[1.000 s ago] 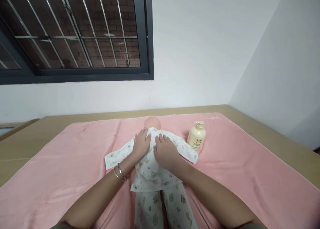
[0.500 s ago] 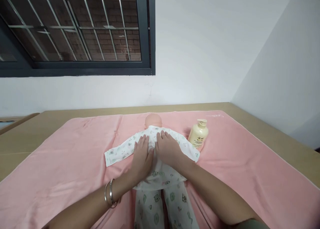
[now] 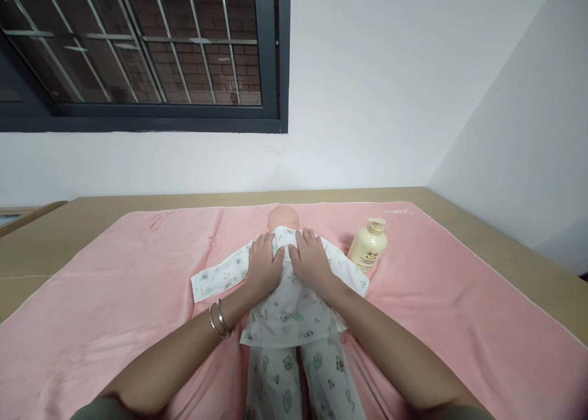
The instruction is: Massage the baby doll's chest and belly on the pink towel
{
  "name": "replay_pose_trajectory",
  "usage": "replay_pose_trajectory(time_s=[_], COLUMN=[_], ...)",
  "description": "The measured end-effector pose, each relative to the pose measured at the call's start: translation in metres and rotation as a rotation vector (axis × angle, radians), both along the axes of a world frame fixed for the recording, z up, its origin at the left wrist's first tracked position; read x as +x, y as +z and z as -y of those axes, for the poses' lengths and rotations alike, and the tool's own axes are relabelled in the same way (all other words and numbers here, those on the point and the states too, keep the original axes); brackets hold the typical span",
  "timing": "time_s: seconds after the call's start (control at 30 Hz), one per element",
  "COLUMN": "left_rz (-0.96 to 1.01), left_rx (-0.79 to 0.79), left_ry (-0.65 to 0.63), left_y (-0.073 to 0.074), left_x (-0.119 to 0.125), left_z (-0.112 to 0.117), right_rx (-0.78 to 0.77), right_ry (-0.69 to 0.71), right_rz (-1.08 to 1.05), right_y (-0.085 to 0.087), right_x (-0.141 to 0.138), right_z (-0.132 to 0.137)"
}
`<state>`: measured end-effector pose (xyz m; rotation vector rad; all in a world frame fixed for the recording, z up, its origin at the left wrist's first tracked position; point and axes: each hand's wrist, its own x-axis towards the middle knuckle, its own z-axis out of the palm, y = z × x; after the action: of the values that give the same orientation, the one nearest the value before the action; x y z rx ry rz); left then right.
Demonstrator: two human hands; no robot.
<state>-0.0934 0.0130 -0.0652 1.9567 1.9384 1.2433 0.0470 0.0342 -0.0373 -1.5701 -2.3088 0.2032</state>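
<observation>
A baby doll (image 3: 283,217) lies stretched out on a pink blanket (image 3: 138,267), the back of its bald head at the far end and its face hidden. It wears a white printed top (image 3: 294,316) and matching trousers (image 3: 275,377), with both sleeves spread sideways. My left hand (image 3: 265,264) rests flat on the left side of its upper back, fingers toward the shoulder. On the right side lies my right hand (image 3: 312,258), also flat with fingers extended. Two silver bangles (image 3: 220,319) circle my left wrist.
A cream pump bottle (image 3: 368,245) stands on the blanket beside the doll's right-hand sleeve. Under the blanket is a tan surface (image 3: 367,195) reaching a white wall (image 3: 358,89). A dark-framed barred window (image 3: 271,126) is at the upper left.
My left hand has slid up the doll's back toward the shoulder, with its arm following forward. My right hand has shifted slightly up and outward, its thumb now spread.
</observation>
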Motion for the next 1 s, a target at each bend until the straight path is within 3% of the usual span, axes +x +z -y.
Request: replay_pose_trajectory(time_s=[0.17, 0.4, 0.7, 0.8, 0.93, 1.0], left_rz=[0.0, 0.05, 0.063, -0.082, -0.317, -0.369], left_rx=[0.021, 0.041, -0.002, -0.001, 0.008, -0.005], left_ry=[-0.015, -0.018, 0.016, 0.001, -0.049, -0.066], left_y=[0.0, -0.007, -0.003, -0.001, 0.001, 0.003], left_x=[-0.002, -0.003, -0.005, -0.001, 0.01, 0.012], left_z=[-0.009, -0.007, -0.011, 0.0, 0.022, 0.025], right_rx=[0.003, 0.067, 0.093, 0.019, -0.083, -0.094], right_ry=[-0.007, 0.102, 0.147, 0.137, 0.008, -0.015], right_rz=[-0.04, -0.021, 0.117, 0.048, -0.033, -0.021], right_y=[-0.004, -0.001, 0.018, 0.02, 0.012, 0.01], right_x=[0.001, 0.006, 0.001, 0.005, 0.011, 0.011], right_z=[-0.011, -0.022, 0.028, 0.014, -0.024, -0.027])
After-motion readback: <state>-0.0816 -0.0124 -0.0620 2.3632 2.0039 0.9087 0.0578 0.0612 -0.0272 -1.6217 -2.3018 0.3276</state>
